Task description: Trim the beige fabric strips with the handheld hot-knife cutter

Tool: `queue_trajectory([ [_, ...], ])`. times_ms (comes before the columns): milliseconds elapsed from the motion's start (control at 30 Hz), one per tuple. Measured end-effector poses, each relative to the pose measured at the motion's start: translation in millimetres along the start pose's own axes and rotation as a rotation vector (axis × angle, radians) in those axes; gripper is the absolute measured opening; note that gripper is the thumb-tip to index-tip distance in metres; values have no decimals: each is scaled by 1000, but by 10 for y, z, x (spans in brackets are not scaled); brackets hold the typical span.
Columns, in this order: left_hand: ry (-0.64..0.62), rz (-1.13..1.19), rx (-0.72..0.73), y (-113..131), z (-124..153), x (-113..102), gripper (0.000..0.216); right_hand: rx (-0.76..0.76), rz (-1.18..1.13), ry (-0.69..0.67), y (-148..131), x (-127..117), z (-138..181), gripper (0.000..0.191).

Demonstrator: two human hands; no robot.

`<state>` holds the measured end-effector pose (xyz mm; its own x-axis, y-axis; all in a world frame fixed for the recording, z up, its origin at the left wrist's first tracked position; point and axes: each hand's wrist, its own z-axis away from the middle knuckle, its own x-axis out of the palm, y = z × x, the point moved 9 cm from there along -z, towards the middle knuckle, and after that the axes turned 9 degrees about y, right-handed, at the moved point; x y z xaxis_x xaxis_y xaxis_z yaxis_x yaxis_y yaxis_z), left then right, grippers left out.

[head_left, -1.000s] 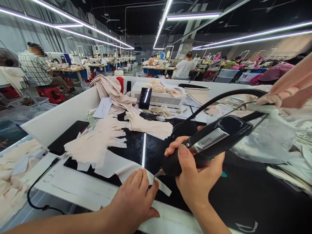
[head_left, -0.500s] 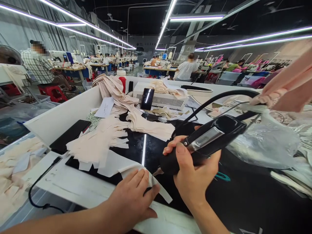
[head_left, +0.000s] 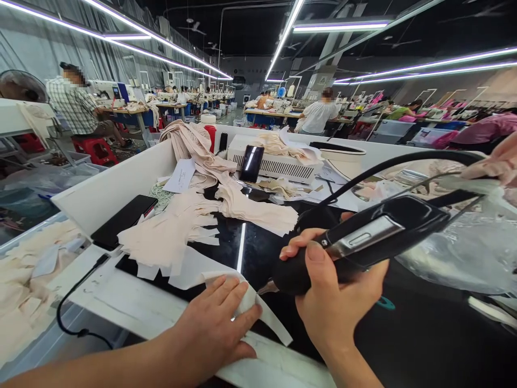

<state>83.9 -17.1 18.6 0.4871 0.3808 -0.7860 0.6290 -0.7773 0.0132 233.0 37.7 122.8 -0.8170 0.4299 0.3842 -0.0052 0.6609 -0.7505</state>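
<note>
My left hand point(head_left: 218, 318) lies palm down with fingers stretched on a strip of white fabric point(head_left: 274, 322) at the near edge of the black work surface. The cloth is slightly folded by my fingertips, and its narrow end points right. My right hand point(head_left: 335, 302) is wrapped round a black corded hand tool point(head_left: 371, 231) with a silver lever on top. Its metal tip point(head_left: 269, 288) points left and down, close to the fabric's edge; whether it touches I cannot tell. Left of it rests a fanned stack of pale fabric pieces point(head_left: 169, 226), with another stack point(head_left: 256, 207) behind.
A phone point(head_left: 123, 221) lies at the left; another phone point(head_left: 251, 164) leans on a vented white box point(head_left: 283, 167). Clear plastic bags point(head_left: 460, 250) lie at the right. The tool's black cable point(head_left: 388, 168) arches above the table. A teal object point(head_left: 385, 303) lies beside my right wrist.
My right hand and the tool have shifted a little to the right, and the tip sits slightly farther from my left fingers. My left hand stays on the fabric. The whole view has shifted slightly.
</note>
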Motion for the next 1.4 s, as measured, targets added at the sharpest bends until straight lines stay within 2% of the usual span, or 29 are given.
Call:
queue_trajectory([
  [300,10,-18,15,2,12,24,76,-11,-26,-35,106,131,2,38],
  [567,-52,-20,18,6,55,123,72,0,-26,-31,103,128,-30,36],
  [700,-15,-18,21,9,54,115,74,7,-41,-20,64,78,-39,43],
  [833,-3,-11,13,7,46,97,76,11,-5,-31,68,58,-10,37],
  [933,-11,34,12,4,-11,2,72,-10,14,-33,72,66,-5,35],
  [1133,-119,151,-9,-220,-153,-215,25,-4,-21,-48,117,102,-83,40],
  [1300,-272,152,20,-375,-146,-174,37,0,-29,-18,24,38,-187,39],
  [1400,-329,36,-2,-352,-162,-93,35,15,-74,-6,-97,-26,-188,40],
])
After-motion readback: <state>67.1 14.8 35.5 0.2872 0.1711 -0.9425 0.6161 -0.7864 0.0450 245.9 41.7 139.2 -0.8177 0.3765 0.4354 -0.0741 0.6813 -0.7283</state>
